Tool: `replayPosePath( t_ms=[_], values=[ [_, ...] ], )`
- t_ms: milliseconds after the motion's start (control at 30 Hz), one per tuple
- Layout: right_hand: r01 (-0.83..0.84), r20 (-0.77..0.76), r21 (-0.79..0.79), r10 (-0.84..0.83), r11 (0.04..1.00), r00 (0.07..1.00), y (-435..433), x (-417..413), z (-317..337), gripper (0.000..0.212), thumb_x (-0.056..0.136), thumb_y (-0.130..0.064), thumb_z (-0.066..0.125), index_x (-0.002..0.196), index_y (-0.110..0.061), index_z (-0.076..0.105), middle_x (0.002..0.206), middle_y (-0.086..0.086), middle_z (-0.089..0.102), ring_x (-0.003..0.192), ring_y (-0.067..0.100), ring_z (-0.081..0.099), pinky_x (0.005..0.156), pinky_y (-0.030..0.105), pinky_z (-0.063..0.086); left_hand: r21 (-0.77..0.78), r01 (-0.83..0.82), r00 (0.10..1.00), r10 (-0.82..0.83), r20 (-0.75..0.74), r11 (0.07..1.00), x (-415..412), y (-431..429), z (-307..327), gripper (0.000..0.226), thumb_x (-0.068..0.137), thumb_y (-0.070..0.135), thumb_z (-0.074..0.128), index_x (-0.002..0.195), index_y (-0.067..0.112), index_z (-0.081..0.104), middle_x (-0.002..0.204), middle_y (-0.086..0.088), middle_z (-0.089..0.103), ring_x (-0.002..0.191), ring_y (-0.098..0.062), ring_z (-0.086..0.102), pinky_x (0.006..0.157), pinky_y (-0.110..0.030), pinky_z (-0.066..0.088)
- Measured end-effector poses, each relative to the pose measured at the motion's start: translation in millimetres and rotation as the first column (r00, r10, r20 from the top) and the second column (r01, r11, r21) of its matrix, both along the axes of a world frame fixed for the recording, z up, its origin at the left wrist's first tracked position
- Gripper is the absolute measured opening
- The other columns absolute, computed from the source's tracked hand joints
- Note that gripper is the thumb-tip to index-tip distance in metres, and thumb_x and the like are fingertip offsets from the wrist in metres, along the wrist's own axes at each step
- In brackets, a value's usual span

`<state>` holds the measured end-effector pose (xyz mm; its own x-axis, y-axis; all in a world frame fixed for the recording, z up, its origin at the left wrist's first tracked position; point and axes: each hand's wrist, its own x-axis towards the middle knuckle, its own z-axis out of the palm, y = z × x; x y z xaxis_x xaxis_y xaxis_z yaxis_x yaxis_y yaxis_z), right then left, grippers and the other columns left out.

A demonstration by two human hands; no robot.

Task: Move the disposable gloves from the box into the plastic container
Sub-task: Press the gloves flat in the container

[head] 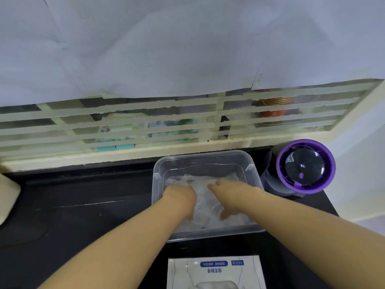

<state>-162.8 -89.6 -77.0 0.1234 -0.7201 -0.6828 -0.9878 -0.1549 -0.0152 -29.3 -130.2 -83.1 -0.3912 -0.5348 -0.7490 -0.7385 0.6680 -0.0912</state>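
Observation:
A clear plastic container [205, 158] stands on the black counter, and a crumpled pile of thin translucent disposable gloves [205, 202] lies in it. Both my hands are inside the container on the pile. My left hand [180, 198] has its fingers bent down into the gloves, its fingertips hidden. My right hand [232, 196] lies flatter, fingers spread and thumb out, pressing on the gloves. The white glove box [214, 272], with blue labels and an opening showing more gloves, lies at the bottom edge just in front of the container.
A purple and dark grey round device [305, 166] stands close to the container's right side. Behind the container runs a cream window frame with bars [145, 147]. The black counter [83, 205] stretches to the left, with a pale object [8, 197] at its far left edge.

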Motion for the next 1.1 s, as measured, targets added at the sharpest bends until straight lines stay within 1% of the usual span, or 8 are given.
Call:
replayPosePath(
  t_ms=[200,333,500,600,767,867,967,1100],
  values=[
    [0.049,0.290,-0.327,0.051,0.944,0.956,30.2,3.7,67.2,0.035,0.093,-0.034,0.059,0.127,-0.025,0.056,0.116,-0.007,0.064,0.106,0.013,0.059,0.091,0.030,0.048,0.003,0.003,0.898,-0.001,-0.440,1.000,30.3,29.1,60.0,0.041,0.099,0.025,0.051,0.141,0.025,0.047,0.129,0.003,0.059,0.109,-0.013,0.055,0.094,-0.023,0.042],
    [-0.050,0.424,-0.275,0.168,0.960,0.890,73.7,14.5,90.9,0.015,0.092,-0.024,0.060,0.104,-0.022,0.069,0.094,-0.011,0.067,0.080,0.003,0.057,0.083,0.022,0.049,-0.033,-0.030,0.785,0.003,-0.620,0.999,69.3,63.7,81.6,0.025,0.097,0.028,0.055,0.122,0.031,0.060,0.107,0.014,0.063,0.089,-0.002,0.058,0.077,-0.016,0.047],
    [-0.417,0.270,-0.149,0.442,0.897,0.855,133.2,30.5,38.8,0.035,0.099,-0.019,0.049,0.133,-0.026,0.055,0.124,-0.001,0.058,0.107,0.020,0.057,0.086,0.030,0.044,0.049,0.113,0.856,-0.072,-0.512,0.992,97.8,104.2,65.1,0.031,0.096,0.036,0.055,0.128,0.035,0.056,0.116,0.018,0.056,0.092,0.005,0.050,0.082,-0.014,0.042],
    [-0.568,0.167,-0.259,0.615,0.781,0.770,143.7,31.1,1.7,0.032,0.099,-0.043,0.040,0.118,-0.022,0.057,0.097,0.003,0.057,0.082,0.024,0.056,0.061,0.030,0.037,0.130,0.151,0.892,-0.079,-0.445,0.980,101.2,119.7,39.6,0.060,0.093,0.041,0.060,0.146,0.039,0.033,0.142,0.012,0.038,0.118,-0.006,0.045,0.096,-0.024,0.041],
    [-0.465,0.188,-0.386,0.561,0.797,0.806,144.9,35.2,-22.8,0.016,0.093,-0.021,0.056,0.106,-0.020,0.065,0.083,0.004,0.057,0.051,0.023,0.041,0.047,0.032,0.035,0.112,0.126,0.939,-0.082,-0.334,0.986,101.1,128.9,3.6,0.107,0.079,0.051,0.072,0.154,0.039,-0.004,0.163,0.003,-0.009,0.149,-0.024,0.002,0.120,-0.043,0.015],
    [-0.374,0.278,-0.408,0.504,0.833,0.818,147.7,35.0,-25.2,0.015,0.073,-0.014,0.076,0.086,-0.019,0.070,0.069,0.000,0.056,0.039,0.019,0.035,0.039,0.024,0.030,0.097,0.129,0.946,-0.093,-0.311,0.987,103.2,131.3,-7.2,0.113,0.077,0.054,0.072,0.152,0.040,-0.010,0.162,0.001,-0.001,0.148,-0.026,0.008,0.119,-0.044,0.017],
    [-0.313,0.345,-0.436,0.478,0.844,0.808,151.6,32.0,-12.4,0.008,0.079,-0.016,0.069,0.072,-0.018,0.066,0.075,-0.004,0.053,0.042,0.017,0.037,0.041,0.027,0.034,0.067,0.143,0.945,-0.116,-0.306,0.988,104.6,131.0,-8.0,0.112,0.077,0.057,0.070,0.152,0.039,-0.012,0.158,0.000,0.010,0.144,-0.027,0.017,0.117,-0.043,0.022],
    [-0.252,0.385,-0.441,0.435,0.862,0.814,149.3,36.6,20.4,0.014,0.096,-0.025,0.052,0.093,-0.018,0.064,0.091,-0.010,0.043,0.065,0.017,0.045,0.060,0.027,0.034,0.046,0.173,0.950,-0.154,-0.273,0.984,102.0,131.5,-7.1,0.110,0.076,0.060,0.069,0.152,0.036,-0.007,0.156,-0.003,0.016,0.141,-0.029,0.023,0.115,-0.045,0.025]
  ],
)
